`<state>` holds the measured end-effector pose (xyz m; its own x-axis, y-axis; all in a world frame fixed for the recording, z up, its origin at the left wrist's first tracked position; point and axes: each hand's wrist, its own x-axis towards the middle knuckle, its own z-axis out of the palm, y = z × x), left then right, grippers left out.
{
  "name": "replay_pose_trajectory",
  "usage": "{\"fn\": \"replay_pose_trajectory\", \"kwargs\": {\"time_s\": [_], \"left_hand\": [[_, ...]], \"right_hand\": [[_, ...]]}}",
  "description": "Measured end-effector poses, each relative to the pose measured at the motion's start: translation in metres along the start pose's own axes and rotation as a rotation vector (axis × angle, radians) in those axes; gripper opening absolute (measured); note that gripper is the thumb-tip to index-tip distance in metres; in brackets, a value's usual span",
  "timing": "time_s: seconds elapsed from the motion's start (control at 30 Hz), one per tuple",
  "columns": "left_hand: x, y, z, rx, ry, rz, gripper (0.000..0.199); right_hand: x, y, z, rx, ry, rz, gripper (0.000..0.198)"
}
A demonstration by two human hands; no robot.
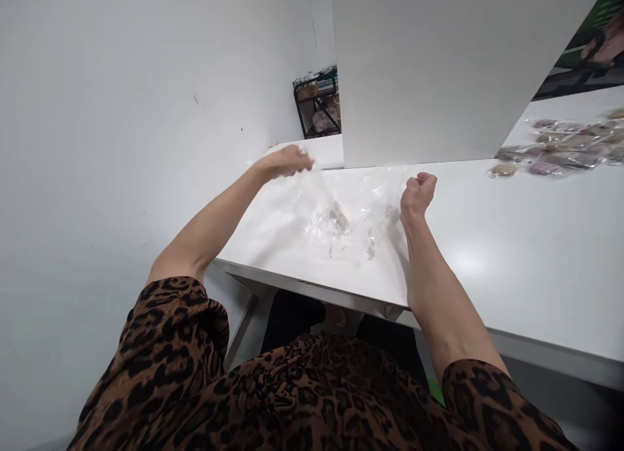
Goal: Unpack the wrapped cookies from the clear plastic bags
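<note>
The clear film [316, 225] lies crumpled on your desk [536, 256], in front of the upright white panel [453, 67], toward its left end. Your left hand [295, 160], just left of the panel's foot, appears clamped on a raised strand of that film. Your right hand [419, 194], in front of the panel's foot, is curled closed; whether it grips film I cannot tell. Your hands stand well apart. To handle it well, pinch only an edge and draw gently and evenly, since film this thin probably clings and creases; the brownish patch [338, 216] amid it is too blurred to name.

Counted: 2 hands, 1 desk, 1 panel, and 1 black rack [299, 110] beyond the panel's left edge. Right of the panel, the wrapped pieces [568, 153] overlap: at least 4, exact number unclear. Whether the film is 1 sheet or several, I cannot tell.
</note>
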<state>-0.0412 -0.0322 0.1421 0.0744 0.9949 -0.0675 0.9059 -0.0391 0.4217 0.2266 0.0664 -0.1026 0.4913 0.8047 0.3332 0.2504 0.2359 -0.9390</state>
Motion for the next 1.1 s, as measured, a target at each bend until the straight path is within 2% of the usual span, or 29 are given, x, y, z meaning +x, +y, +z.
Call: {"fn": "replay_pose_trajectory", "kwargs": {"time_s": [0.1, 0.2, 0.4, 0.47, 0.63, 0.7, 0.77, 0.83, 0.93, 1.0, 1.1], "left_hand": [[-0.005, 0.024, -0.025, -0.214, 0.097, 0.120, 0.022], [-0.008, 0.041, -0.041, -0.426, 0.162, 0.230, 0.020], [-0.006, 0.054, -0.055, -0.636, 0.321, 0.330, 0.019], [-0.009, 0.059, -0.059, -0.645, 0.364, 0.345, 0.021], [-0.024, 0.082, -0.065, -0.642, 0.443, 0.423, 0.041], [-0.033, 0.091, -0.062, -0.603, 0.461, 0.448, 0.052], [-0.042, 0.098, -0.054, -0.549, 0.451, 0.483, 0.064], [-0.053, 0.100, -0.044, -0.592, 0.399, 0.585, 0.069], [-0.065, 0.093, -0.024, -0.788, 0.225, 0.700, 0.065], [-0.067, 0.080, -0.009, -0.869, 0.127, 0.615, 0.054], [-0.059, 0.049, 0.021, -0.762, 0.068, 0.341, 0.027]], "right_hand": [[0.000, -0.006, 0.003, 0.114, 0.095, 0.089, 0.023], [-0.002, -0.015, 0.004, 0.203, 0.092, 0.078, 0.022], [-0.010, -0.028, 0.004, 0.348, 0.030, 0.015, 0.038], [-0.015, -0.037, 0.001, 0.394, -0.088, -0.039, 0.051], [-0.044, -0.072, -0.009, 0.389, -0.561, -0.182, 0.094], [-0.059, -0.085, -0.009, 0.346, -0.676, -0.206, 0.106], [-0.074, -0.094, -0.006, 0.340, -0.733, -0.207, 0.105], [-0.085, -0.098, -0.002, 0.366, -0.772, -0.177, 0.085], [-0.093, -0.100, 0.003, 0.418, -0.817, -0.087, 0.050], [-0.092, -0.100, 0.003, 0.461, -0.790, -0.026, 0.047], [-0.088, -0.097, 0.000, 0.482, -0.749, 0.042, 0.050]]}}
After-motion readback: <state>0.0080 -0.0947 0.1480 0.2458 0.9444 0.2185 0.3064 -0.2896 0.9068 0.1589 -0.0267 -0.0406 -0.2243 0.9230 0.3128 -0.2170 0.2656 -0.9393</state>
